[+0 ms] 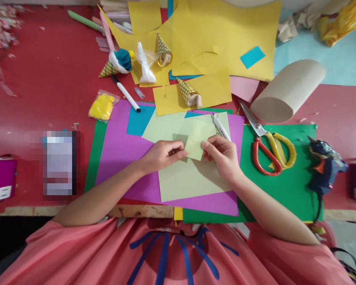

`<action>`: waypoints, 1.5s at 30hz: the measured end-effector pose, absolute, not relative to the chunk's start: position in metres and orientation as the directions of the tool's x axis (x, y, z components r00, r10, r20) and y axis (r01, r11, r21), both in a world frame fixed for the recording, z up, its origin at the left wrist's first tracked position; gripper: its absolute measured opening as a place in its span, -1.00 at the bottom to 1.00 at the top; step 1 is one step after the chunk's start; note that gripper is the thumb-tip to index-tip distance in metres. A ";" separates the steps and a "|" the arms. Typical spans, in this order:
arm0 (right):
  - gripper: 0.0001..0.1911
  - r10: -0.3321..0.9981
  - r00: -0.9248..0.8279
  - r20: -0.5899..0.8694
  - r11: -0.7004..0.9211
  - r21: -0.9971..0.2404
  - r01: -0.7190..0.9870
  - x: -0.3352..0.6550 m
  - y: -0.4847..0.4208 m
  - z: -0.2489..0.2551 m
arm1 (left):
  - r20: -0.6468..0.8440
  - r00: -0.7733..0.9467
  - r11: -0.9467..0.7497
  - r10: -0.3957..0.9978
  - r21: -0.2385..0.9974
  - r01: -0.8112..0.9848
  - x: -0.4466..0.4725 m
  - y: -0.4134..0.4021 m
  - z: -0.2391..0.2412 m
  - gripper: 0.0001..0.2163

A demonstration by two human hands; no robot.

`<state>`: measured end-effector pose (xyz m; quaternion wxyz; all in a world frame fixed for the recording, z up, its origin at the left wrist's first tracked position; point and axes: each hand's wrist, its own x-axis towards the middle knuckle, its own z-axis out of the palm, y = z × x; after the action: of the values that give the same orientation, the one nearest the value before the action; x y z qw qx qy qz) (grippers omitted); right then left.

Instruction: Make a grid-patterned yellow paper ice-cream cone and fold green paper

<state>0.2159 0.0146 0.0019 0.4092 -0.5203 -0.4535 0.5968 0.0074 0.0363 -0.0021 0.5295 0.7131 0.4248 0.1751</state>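
Observation:
My left hand (163, 155) and my right hand (222, 155) both pinch a small pale-green paper square (199, 139), one on each side edge, holding it just above a larger pale-green sheet (190, 180). That sheet lies on a purple sheet (118, 150) and a green sheet (284, 190). My right hand also grips a white marker (221, 126) that sticks up from between its fingers. Both hands are closed in a pinch.
Red-and-yellow scissors (269, 148) and a blue glue gun (324, 166) lie right of my hands. A brown paper roll (287, 90), yellow sheets (219, 35), small paper cones (187, 92), another marker (126, 94) and a yellow bag (102, 106) lie farther back on the red table (47, 79).

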 end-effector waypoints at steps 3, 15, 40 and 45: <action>-0.75 0.959 -0.124 -0.255 -0.259 -0.966 -0.017 0.216 0.015 0.001 | -0.203 0.573 -0.078 0.794 0.901 0.427 0.008 0.036 -0.003 -0.68; -0.67 0.920 -0.252 -0.299 -0.293 -0.954 0.060 0.219 0.018 0.003 | -0.228 0.549 0.008 0.804 0.927 0.374 0.005 0.036 -0.003 -0.72; -0.65 0.934 -0.296 -0.198 -0.123 -0.959 0.254 0.217 0.016 0.004 | -0.091 0.527 0.071 0.845 0.996 0.059 0.000 0.036 -0.012 -0.74; -0.68 0.933 -0.315 -0.175 -0.123 -0.976 0.179 0.220 0.017 0.005 | -0.004 0.510 -0.074 0.860 0.988 0.134 0.001 0.039 -0.007 -0.56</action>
<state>0.2196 0.0172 0.0051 0.3295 -0.4837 -0.5745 0.5722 0.0012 0.0386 -0.0067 0.5664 0.6590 0.3769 0.3207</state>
